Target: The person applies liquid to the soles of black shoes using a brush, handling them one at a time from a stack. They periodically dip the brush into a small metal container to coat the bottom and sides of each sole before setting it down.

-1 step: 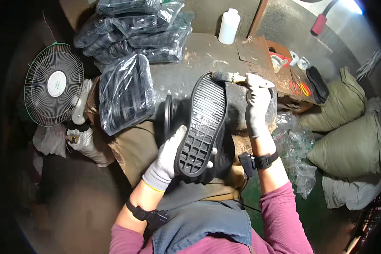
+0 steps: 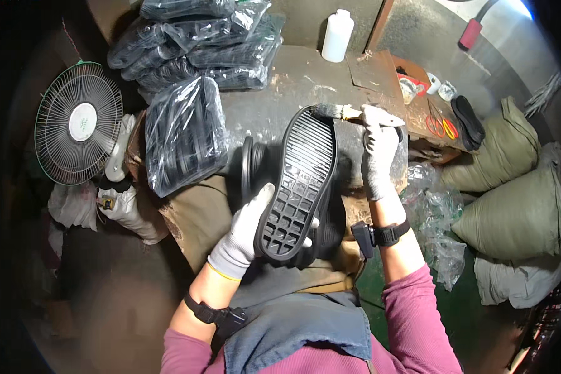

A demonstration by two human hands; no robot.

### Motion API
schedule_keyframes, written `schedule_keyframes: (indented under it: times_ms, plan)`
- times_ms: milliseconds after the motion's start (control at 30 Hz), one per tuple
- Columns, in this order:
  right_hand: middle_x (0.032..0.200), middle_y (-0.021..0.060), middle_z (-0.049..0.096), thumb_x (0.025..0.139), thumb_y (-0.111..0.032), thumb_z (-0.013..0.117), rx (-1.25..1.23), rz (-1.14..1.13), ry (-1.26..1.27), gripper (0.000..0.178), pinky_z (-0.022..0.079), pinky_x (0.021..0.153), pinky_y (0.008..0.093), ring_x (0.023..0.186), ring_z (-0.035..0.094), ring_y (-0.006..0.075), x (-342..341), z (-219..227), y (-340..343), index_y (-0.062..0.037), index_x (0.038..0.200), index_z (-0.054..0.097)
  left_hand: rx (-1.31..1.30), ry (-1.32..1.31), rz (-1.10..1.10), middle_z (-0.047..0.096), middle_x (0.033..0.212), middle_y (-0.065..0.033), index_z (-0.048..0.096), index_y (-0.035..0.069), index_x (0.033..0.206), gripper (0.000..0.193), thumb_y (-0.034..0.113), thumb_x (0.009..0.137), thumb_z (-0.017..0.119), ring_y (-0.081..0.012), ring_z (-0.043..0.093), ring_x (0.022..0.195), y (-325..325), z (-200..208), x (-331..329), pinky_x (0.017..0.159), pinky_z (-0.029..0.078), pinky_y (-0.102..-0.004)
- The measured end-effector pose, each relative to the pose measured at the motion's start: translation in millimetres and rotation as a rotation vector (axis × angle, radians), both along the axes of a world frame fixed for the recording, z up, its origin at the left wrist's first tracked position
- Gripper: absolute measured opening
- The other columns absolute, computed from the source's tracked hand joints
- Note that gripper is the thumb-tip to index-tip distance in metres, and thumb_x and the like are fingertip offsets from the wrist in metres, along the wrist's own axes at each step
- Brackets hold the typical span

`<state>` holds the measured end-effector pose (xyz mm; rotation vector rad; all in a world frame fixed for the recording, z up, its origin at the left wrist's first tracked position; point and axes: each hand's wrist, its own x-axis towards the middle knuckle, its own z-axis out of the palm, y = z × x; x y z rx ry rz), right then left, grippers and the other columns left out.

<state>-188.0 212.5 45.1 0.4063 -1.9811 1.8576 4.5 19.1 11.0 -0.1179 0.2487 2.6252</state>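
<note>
A black shoe sole (image 2: 298, 181) is held tilted over my lap, its hollow inner side up. Its wide end has ribs that shine as if wet, and its narrow end has a grid of pockets. My gloved left hand (image 2: 255, 215) grips it, thumb on the left edge and fingertips showing past the right edge. My gloved right hand (image 2: 380, 143) is closed round the handle of a brush (image 2: 331, 111). The dark bristles touch the sole's far rim. More black soles (image 2: 248, 168) lie beneath, partly hidden.
Plastic-wrapped bundles of black soles (image 2: 187, 134) lie at the left of the worktable (image 2: 299, 78). A white bottle (image 2: 338, 36) stands behind. Scissors (image 2: 441, 128) and a dark sole (image 2: 467, 121) lie at right. A fan (image 2: 81, 121) is at left, green sacks (image 2: 517, 212) at right.
The sole has tilted very slightly in my left hand. The brush stays at its far rim.
</note>
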Motion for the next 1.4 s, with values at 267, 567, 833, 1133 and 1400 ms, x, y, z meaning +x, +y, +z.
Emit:
schedule_keyframes:
  times_ms: [267,567,833,1133,1400]
  plan:
    - [0.099,0.005,0.067,0.091,-0.01,0.066,-0.047,0.31,-0.095,0.014,0.048,0.084,0.0259,0.09,0.061,0.0117,47.2,7.7,-12.2,-0.0001,0.1,0.068,0.099,-0.054,-0.073,0.05,0.138,-0.0282,0.039,0.002,0.146,0.064,0.049,0.105,0.029,-0.0539,0.052,0.12,-3.1,12.0,-1.6,0.092,0.047,-0.0702]
    - [0.099,0.0068,0.075,0.079,-0.009,0.076,-0.001,0.62,-0.083,0.012,0.028,0.113,0.0436,0.1,0.066,0.016,119.5,-2.9,-6.1,-0.0067,0.091,0.075,0.224,0.138,0.135,0.056,0.135,-0.0214,0.042,0.004,0.144,0.063,0.05,0.104,0.029,-0.0377,0.059,0.114,0.4,-13.9,-22.6,0.101,0.046,-0.0524]
    - [0.098,0.0038,0.074,0.08,-0.01,0.078,0.206,0.791,-0.094,0.009,0.031,0.111,0.0403,0.102,0.065,0.0148,122.3,7.0,22.4,-0.0106,0.089,0.076,-0.545,0.144,0.183,0.067,0.115,-0.02,0.047,0.0,0.139,0.055,0.043,0.106,0.034,-0.0272,0.071,0.091,-28.1,18.5,-27.6,0.078,0.062,-0.0397]
    - [0.091,0.0015,0.074,0.079,-0.012,0.079,0.63,0.216,0.468,0.01,0.043,0.096,0.037,0.094,0.065,0.0204,56.0,25.2,36.7,-0.0107,0.086,0.072,-0.889,0.285,0.217,0.053,0.14,-0.0087,0.036,0.0,0.149,0.051,0.027,0.106,0.042,-0.0146,0.059,0.118,-11.3,54.4,-15.9,0.097,0.05,-0.0273]
    - [0.091,0.0036,0.071,0.078,-0.011,0.077,0.798,0.133,0.758,0.017,0.045,0.091,0.0373,0.086,0.066,0.0226,25.3,49.4,37.7,-0.0139,0.094,0.072,-0.71,0.233,0.172,0.059,0.133,-0.0104,0.041,0.003,0.147,0.045,0.025,0.107,0.04,-0.0158,0.066,0.107,-9.0,44.1,-5.7,0.086,0.057,-0.0282]
